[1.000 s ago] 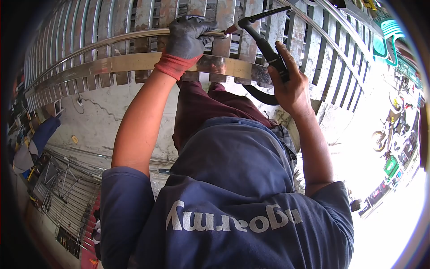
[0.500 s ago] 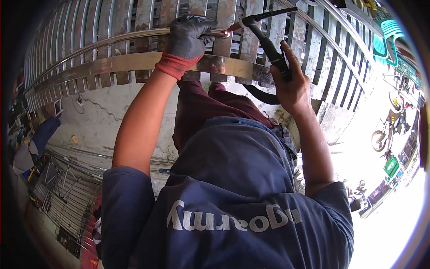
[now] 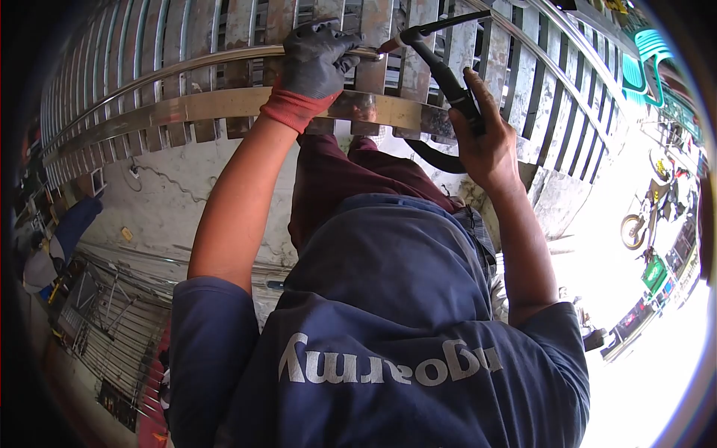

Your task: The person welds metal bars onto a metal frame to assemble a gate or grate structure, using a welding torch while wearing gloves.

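My left hand [image 3: 312, 66], in a dark grey glove with a red cuff, is closed around a shiny metal tube [image 3: 216, 57] near its right end. In my bare right hand [image 3: 487, 142] is a TIG welding torch [image 3: 446, 78], its black handle running up from my palm. The torch's reddish nozzle points left, close to the tube's end; no bright arc shows there. A black tail sticks out to the upper right from the torch head. Beneath the tube lies a slatted metal surface [image 3: 239, 26], with a flat metal strip [image 3: 194, 106] running across its near side.
Below the slats a black curved hose [image 3: 435, 158] hangs by my legs. Long metal bars [image 3: 575, 112] lie at the right. Beyond are green chairs [image 3: 650, 63] and a motorbike [image 3: 650, 213]. A metal grille [image 3: 112, 328] and rods are on the lower left.
The bright glow at the torch nozzle has gone out. Both hands keep nearly the same place, with the torch shifted only slightly left.
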`<move>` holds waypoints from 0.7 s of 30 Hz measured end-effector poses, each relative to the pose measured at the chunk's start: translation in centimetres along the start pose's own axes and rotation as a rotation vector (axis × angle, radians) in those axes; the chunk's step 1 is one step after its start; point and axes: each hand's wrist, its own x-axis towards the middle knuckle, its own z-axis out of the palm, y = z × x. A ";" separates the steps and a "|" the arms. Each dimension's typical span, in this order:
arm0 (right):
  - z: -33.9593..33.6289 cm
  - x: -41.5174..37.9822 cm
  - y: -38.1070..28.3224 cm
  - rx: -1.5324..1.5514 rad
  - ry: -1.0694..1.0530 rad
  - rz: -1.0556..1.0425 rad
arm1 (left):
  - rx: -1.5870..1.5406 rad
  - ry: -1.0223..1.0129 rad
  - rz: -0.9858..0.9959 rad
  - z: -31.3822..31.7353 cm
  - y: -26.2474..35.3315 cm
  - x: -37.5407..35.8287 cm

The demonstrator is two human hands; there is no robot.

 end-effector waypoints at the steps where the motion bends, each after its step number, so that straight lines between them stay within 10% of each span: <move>1: 0.0 0.0 0.0 0.001 -0.010 0.012 | 0.001 0.001 0.000 0.0 0.0 0.0; 21: 0.3 0.1 0.3 -0.009 -0.016 -0.020 | 0.115 -0.047 -0.016 0.5 -0.4 -0.7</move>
